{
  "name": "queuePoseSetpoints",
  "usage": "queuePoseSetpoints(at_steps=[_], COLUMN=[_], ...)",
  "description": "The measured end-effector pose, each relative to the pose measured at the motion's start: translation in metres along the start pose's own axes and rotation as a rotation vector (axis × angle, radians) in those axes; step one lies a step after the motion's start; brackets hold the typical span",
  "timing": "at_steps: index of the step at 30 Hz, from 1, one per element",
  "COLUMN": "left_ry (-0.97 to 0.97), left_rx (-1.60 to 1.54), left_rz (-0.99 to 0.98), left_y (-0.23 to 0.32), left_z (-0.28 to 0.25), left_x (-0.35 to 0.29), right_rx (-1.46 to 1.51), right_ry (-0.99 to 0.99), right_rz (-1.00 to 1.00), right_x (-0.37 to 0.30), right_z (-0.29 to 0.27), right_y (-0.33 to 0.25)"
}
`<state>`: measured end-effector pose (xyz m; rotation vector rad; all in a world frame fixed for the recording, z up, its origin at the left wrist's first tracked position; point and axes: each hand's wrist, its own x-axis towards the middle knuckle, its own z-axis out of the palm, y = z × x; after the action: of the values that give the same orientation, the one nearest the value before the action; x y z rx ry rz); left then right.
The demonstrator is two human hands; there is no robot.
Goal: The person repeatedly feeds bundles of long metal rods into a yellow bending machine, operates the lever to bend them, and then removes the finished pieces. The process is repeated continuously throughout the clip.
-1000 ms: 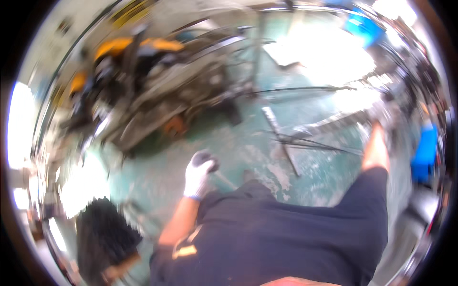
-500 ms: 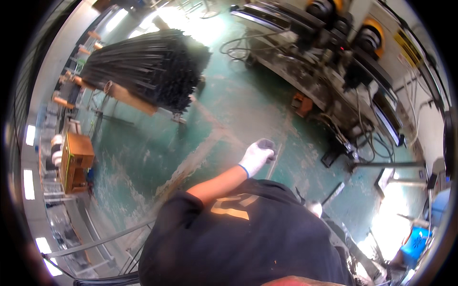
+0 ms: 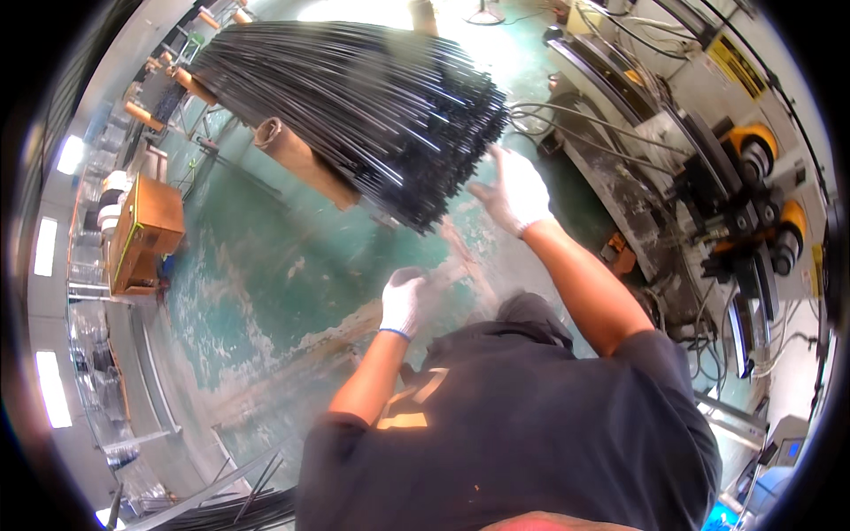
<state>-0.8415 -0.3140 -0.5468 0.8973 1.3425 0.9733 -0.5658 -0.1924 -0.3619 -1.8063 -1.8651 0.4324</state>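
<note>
- The bundle of long, thin, glossy black rods [image 3: 354, 97] lies ahead of you, its crowded ends facing your body.
- Your white-gloved right hand [image 3: 516, 190] is at the bundle's right edge, fingers spread and thumb apart — contact with the rod ends cannot be told.
- Your white-gloved left hand [image 3: 403, 303] is well apart from the bundle, nearer you, fingers curled; blur hides whether they hold anything.
- If you grasp, close around rod shafts rather than tips; such slim lengths probably slide and tangle.
- Mind the brown cardboard tube [image 3: 305, 164] at the bundle's left — and the grime-streaked grey machine [image 3: 611, 173] to its right.
</note>
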Motion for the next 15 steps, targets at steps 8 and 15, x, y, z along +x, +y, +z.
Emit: queuePoseSetpoints(at_steps=[8, 15], left_ry=[0.207, 0.574], left_rx=[-0.544, -0.522], left_rz=[-0.296, -0.139], left_y=[0.003, 0.124], left_z=[-0.01, 0.012], left_x=[0.057, 0.101], right_rx=[-0.159, -0.282], right_ry=[0.013, -0.194], right_rz=[-0.193, -0.267], right_x=[0.227, 0.346], right_z=[0.128, 0.179], right_y=[-0.096, -0.104])
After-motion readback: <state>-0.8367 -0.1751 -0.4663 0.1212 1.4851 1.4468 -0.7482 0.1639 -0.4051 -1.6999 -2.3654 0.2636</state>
